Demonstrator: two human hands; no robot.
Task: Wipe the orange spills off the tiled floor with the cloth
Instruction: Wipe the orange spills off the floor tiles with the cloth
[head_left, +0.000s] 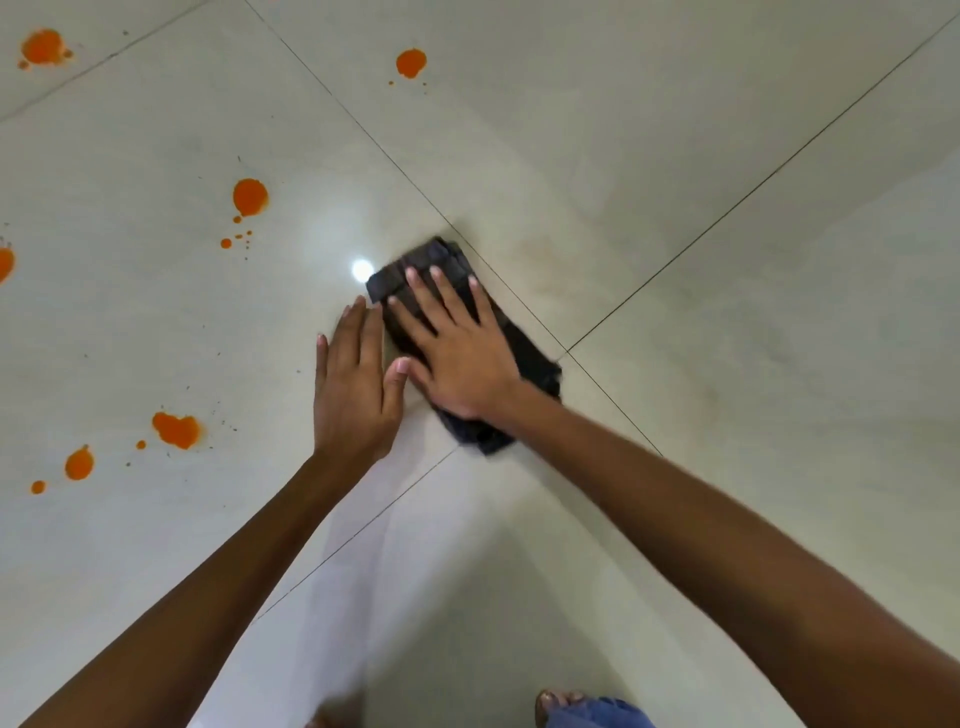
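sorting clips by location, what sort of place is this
Probably an indoor room of a home. Large glossy pale tiles with thin grout lines, a ceiling light's reflection on the floor, and a sandalled foot at the bottom edge suggest it.

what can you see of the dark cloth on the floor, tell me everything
The cloth is dark grey to black, looks like soft woven fabric, and is folded into a rough oblong pad with layered edges showing at its far end. It lies flat on the pale glossy tiled floor, across a grout line near where tiles meet. The right hand presses on it palm down, fingers spread. The left hand rests flat on the tile beside it, fingertips about at its edge. No orange spill touches it.
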